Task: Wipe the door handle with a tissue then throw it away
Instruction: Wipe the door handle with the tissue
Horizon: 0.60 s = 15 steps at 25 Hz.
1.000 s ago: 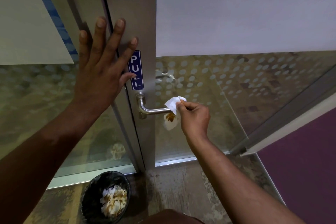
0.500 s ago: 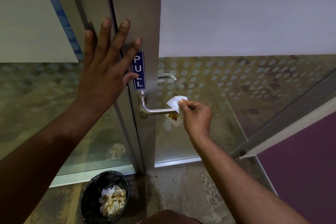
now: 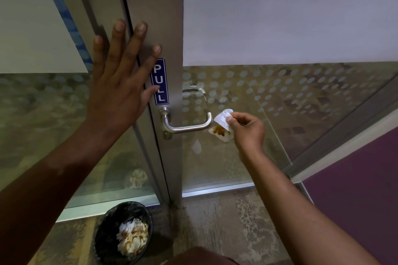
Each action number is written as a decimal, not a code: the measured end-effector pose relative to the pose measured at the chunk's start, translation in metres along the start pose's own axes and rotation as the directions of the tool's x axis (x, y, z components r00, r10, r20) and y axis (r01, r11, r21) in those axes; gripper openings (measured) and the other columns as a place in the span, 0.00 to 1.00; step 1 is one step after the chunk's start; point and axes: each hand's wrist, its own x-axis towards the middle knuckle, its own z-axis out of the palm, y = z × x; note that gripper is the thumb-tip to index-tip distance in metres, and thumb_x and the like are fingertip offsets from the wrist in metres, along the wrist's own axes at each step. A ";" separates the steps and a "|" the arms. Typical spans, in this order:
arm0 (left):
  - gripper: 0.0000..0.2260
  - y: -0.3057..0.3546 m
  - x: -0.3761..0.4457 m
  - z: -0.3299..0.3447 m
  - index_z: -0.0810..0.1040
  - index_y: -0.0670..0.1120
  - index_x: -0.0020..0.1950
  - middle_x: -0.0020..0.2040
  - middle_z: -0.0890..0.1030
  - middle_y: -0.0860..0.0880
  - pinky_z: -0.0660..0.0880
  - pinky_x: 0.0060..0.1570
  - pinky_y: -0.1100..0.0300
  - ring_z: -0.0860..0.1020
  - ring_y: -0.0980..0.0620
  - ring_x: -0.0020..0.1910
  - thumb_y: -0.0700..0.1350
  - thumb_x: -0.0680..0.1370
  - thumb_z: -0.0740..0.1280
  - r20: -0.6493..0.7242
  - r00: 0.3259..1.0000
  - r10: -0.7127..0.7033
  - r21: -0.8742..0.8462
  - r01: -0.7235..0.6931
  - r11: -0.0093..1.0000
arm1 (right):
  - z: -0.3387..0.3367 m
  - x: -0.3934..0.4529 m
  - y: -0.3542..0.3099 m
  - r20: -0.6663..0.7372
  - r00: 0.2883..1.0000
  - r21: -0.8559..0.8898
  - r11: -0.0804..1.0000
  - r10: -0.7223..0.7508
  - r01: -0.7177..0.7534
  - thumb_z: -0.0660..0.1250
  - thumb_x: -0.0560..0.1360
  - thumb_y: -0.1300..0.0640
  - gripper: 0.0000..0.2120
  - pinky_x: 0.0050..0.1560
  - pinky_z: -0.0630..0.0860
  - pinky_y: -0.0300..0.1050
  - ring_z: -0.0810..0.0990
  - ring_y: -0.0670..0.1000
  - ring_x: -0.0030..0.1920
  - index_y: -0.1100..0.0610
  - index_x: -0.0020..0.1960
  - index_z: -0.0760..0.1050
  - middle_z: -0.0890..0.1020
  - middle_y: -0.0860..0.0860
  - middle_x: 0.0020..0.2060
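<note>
A brushed steel lever door handle (image 3: 185,127) juts from the grey metal door frame, below a blue PULL sticker (image 3: 160,82). My right hand (image 3: 247,130) pinches a white tissue (image 3: 223,127) with a brown stain, just off the handle's right end. The tissue appears clear of the metal. My left hand (image 3: 120,84) lies flat with fingers spread against the door frame, left of the sticker. On the floor at lower left stands a black bin (image 3: 103,234) holding several crumpled stained tissues.
The door is glass with a frosted upper panel (image 3: 280,13) and dotted pattern. A second handle shows behind the glass (image 3: 193,90). A purple wall (image 3: 361,189) rises at right. Mottled carpet (image 3: 226,221) covers the floor.
My right hand has drawn the tissue rightward off the end of the handle, which now shows in full. My left hand stays pressed on the frame.
</note>
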 end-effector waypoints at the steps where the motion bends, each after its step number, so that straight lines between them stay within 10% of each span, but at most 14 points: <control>1: 0.35 0.007 -0.005 -0.003 0.64 0.48 0.86 0.88 0.56 0.39 0.48 0.84 0.35 0.53 0.34 0.86 0.52 0.82 0.73 -0.044 0.999 -0.016 -0.066 0.013 0.998 | -0.009 -0.001 0.002 0.033 0.997 0.093 0.993 0.072 -0.075 0.75 0.77 0.64 0.09 0.48 0.81 0.45 0.85 0.49 0.43 0.60 0.56 0.85 0.88 0.53 0.46; 4: 0.15 0.054 -0.053 0.002 0.81 0.42 0.68 0.71 0.76 0.39 0.68 0.75 0.57 0.75 0.49 0.71 0.47 0.83 0.71 -0.123 0.982 -0.146 -0.457 0.075 0.886 | -0.031 -0.013 0.001 0.315 0.895 0.450 0.781 0.315 -0.433 0.68 0.81 0.66 0.12 0.42 0.86 0.42 0.87 0.49 0.38 0.64 0.63 0.80 0.88 0.57 0.46; 7: 0.03 0.130 -0.107 0.005 0.83 0.51 0.54 0.54 0.83 0.48 0.79 0.56 0.59 0.80 0.63 0.53 0.44 0.84 0.71 0.444 0.785 -0.431 -0.777 0.577 0.251 | -0.051 -0.028 0.001 0.552 0.730 0.566 0.462 0.402 -0.683 0.64 0.82 0.65 0.12 0.45 0.86 0.45 0.89 0.50 0.38 0.64 0.63 0.79 0.88 0.58 0.45; 9: 0.05 0.165 -0.126 0.013 0.82 0.55 0.59 0.61 0.85 0.48 0.81 0.62 0.48 0.83 0.53 0.63 0.50 0.83 0.69 0.840 0.471 -0.270 -0.539 0.782 -0.314 | -0.056 -0.039 0.003 0.647 0.658 0.582 0.309 0.385 -0.752 0.65 0.79 0.64 0.14 0.50 0.83 0.49 0.90 0.53 0.40 0.65 0.63 0.79 0.87 0.60 0.50; 11: 0.19 0.182 -0.130 0.022 0.79 0.55 0.68 0.69 0.83 0.48 0.78 0.70 0.48 0.81 0.49 0.70 0.60 0.80 0.66 0.943 0.329 0.044 -0.219 0.714 -0.665 | -0.058 -0.049 0.007 0.700 0.618 0.561 0.259 0.358 -0.786 0.65 0.76 0.63 0.20 0.51 0.82 0.48 0.90 0.55 0.41 0.65 0.68 0.76 0.86 0.62 0.52; 15: 0.29 0.185 -0.120 0.032 0.76 0.43 0.76 0.70 0.84 0.41 0.78 0.69 0.49 0.84 0.46 0.68 0.59 0.80 0.65 0.924 0.361 0.128 -0.127 0.603 -0.787 | -0.057 -0.056 0.011 0.688 0.606 0.528 0.298 0.399 -0.795 0.62 0.79 0.63 0.26 0.50 0.83 0.48 0.90 0.57 0.42 0.65 0.77 0.68 0.82 0.63 0.58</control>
